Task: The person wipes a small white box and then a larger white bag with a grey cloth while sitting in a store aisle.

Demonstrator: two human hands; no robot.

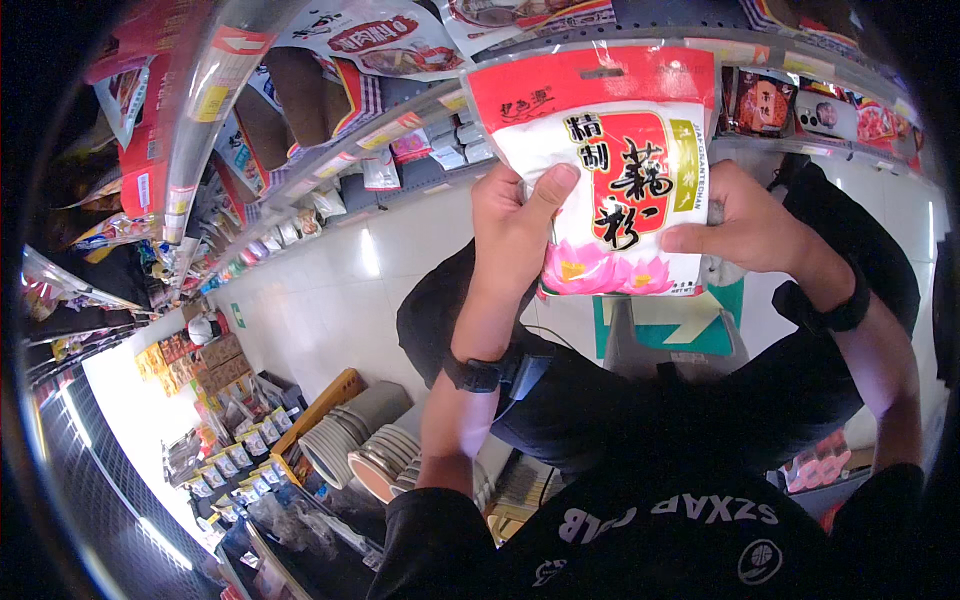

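Observation:
A red and white plastic pouch (615,180) with pink lotus flowers and large printed characters is held upright in front of me, its printed face towards the camera. My left hand (514,225) grips its left edge, the thumb lying on the front. On the right edge is my right hand (750,221), thumb pressed on the lower front; its other fingers are hidden behind the pouch. A bit of grey cloth (724,270) shows by the right hand, just below the pouch's edge. Both wrists wear black straps.
Store shelves (420,120) with packaged foods run along the top and left. A grey plastic stool (637,345) stands between my knees, over a green floor sign (720,307) with an arrow. Stacked pots or buckets (382,450) and a wooden board (319,412) are at the lower left.

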